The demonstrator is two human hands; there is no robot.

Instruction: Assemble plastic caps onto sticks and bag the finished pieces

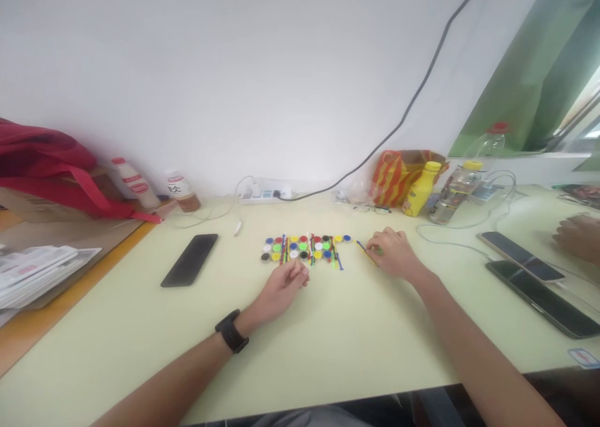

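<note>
Rows of small round discs (303,255) in blue, red, white, green, yellow and black lie on the table, with bundles of thin coloured sticks (336,255) upright in my view between the groups of discs. My left hand (284,286) rests just in front of the discs, its fingers curled closed; whatever may be inside is hidden. To the right of the discs, my right hand (392,252) pinches several thin sticks (360,247). Blue and yellow show at their ends, and a bit of green by the fingers. A blue disc (347,238) lies at the back right end of the rows.
A black phone (190,260) lies left; two more phones (522,256) lie right, with cables. Bottles (422,188), a striped bag (389,177) and a power strip (260,192) stand along the wall. Another person's hand (579,234) is at the far right.
</note>
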